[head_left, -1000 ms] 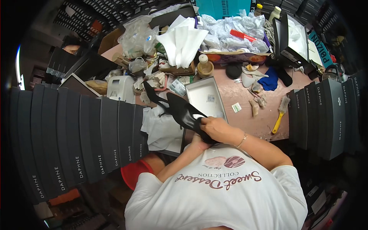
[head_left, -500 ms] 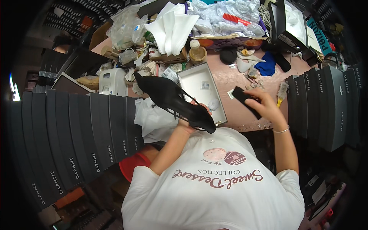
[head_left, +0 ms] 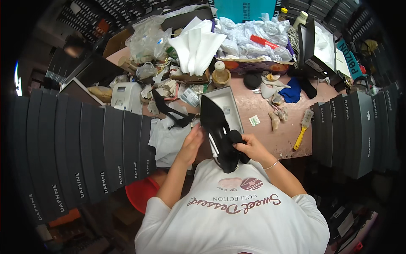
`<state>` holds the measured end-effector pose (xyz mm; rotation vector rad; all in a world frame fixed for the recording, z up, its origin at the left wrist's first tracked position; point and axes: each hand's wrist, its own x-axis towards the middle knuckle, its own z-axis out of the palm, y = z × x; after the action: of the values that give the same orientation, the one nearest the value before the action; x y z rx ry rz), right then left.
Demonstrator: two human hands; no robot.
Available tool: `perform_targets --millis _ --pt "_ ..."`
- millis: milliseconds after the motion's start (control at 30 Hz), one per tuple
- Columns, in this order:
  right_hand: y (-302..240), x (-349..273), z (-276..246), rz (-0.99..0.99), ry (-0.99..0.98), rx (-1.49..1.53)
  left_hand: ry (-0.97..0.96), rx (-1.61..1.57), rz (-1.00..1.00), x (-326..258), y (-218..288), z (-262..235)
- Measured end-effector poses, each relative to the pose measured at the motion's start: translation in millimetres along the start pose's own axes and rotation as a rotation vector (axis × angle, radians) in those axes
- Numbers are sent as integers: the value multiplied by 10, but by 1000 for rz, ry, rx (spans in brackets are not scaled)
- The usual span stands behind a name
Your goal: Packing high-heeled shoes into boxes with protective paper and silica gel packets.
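Note:
A black pointed-toe high-heeled shoe (head_left: 215, 118) is in front of my chest, toe pointing away, with a pale strip showing along its inner side. My right hand (head_left: 255, 150) is closed around a black pad (head_left: 235, 137), which overlaps the shoe's rear part. Whether these fingers also grip the shoe is hidden. Beside the shoe's left edge is my left hand (head_left: 192, 143), its fingers stretched out; contact with the shoe is unclear. A second black heeled shoe (head_left: 164, 108) lies at the left on white tissue paper (head_left: 167, 142).
An open white shoebox (head_left: 236, 116) is behind the shoe. A yellow-handled brush (head_left: 302, 133) lies on the pink table (head_left: 270, 146) at the right. Stacked dark shoeboxes (head_left: 95, 156) line the left side, with more (head_left: 357, 127) at the right. A jar (head_left: 221, 76) stands at the back.
The held shoe has turned from pointing far left to pointing away. My right hand has brought the pad left onto it. My left hand has shifted to its left side. The second shoe is now visible.

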<state>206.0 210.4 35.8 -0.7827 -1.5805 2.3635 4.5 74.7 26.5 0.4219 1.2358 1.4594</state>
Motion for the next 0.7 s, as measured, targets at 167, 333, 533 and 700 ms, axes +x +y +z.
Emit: perform_targets --millis 167,333,533,700 --pt "183 -61 26 134 -58 383 -104 -605 -212 139 -186 326" --pt "205 -148 -351 62 245 100 -50 -210 -99 287 -214 483" --pt "-637 22 -276 -817 650 -998 89 202 165 263 -269 797" --pt "-795 486 -317 -1196 219 -1302 -15 309 244 299 -221 813"
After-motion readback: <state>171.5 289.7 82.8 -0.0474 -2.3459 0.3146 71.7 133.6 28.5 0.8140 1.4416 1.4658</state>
